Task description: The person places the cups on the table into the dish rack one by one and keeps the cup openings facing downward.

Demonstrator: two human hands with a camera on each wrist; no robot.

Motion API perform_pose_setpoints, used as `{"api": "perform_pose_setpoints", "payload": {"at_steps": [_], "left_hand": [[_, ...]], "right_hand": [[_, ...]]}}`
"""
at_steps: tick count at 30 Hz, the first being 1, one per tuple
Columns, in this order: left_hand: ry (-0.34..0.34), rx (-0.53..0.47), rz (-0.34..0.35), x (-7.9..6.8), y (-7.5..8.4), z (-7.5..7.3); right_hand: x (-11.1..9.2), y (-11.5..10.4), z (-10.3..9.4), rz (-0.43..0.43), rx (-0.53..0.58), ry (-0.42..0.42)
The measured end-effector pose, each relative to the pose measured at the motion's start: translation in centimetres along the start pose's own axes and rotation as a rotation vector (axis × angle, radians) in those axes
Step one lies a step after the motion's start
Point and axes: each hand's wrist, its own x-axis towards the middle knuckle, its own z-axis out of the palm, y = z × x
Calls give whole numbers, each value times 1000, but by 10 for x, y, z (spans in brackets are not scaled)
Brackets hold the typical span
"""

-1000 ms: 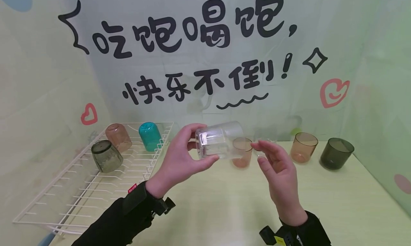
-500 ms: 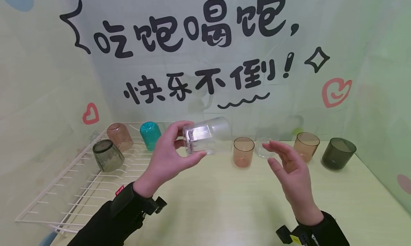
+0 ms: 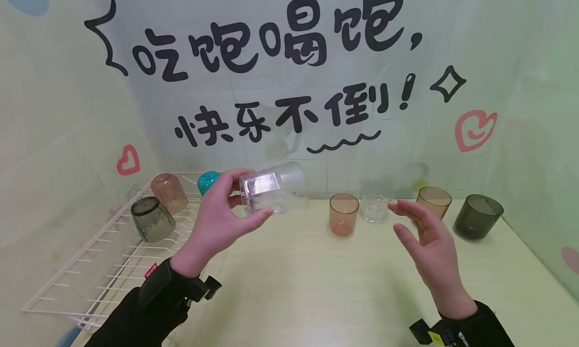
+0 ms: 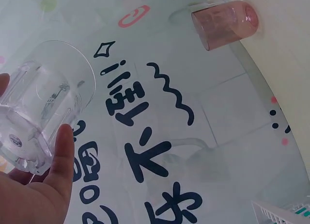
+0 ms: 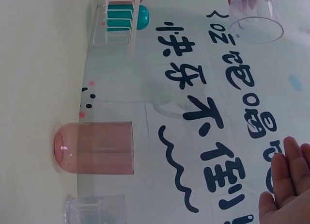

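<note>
My left hand (image 3: 221,206) grips a clear drinking glass (image 3: 276,188) near its thick base, thumb below and fingers above and behind. The glass lies nearly sideways in the air, its mouth pointing right; in the left wrist view the clear glass (image 4: 43,98) shows a faceted lower part. My right hand (image 3: 429,241) holds nothing, its fingers loosely bent, in front of the cups at the back right. Nearest to it stand another clear glass (image 3: 374,208) and an amber cup (image 3: 435,202), which the hand partly overlaps in the head view.
On the left, a white wire rack (image 3: 113,286) bears upturned cups: a pink one (image 3: 169,193), a grey one (image 3: 154,221) and a teal one (image 3: 207,181), partly behind my left hand. A pinkish cup (image 3: 344,215) and a dark grey cup (image 3: 478,217) stand upright on the table (image 3: 307,286).
My left hand has carried the clear glass leftward toward the rack. My right hand has moved away to the right, uncovering the other clear glass.
</note>
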Motion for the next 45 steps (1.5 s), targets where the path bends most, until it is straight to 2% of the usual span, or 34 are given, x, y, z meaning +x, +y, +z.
{"api": "perform_pose_setpoints", "payload": {"at_steps": [10,13,26,45], "left_hand": [[11,39,-78,2,-4,-21],[17,55,-99,1,-4,-27],[54,150,-139,5,-13,-48],[5,286,-239,2,-34,-72]], "right_hand": [[2,7,-14,-7,-53,-6],[3,8,-17,-9,-106,-16],[3,14,-29,-3,-231,-44],[2,27,-47,57,-398,-47]]}}
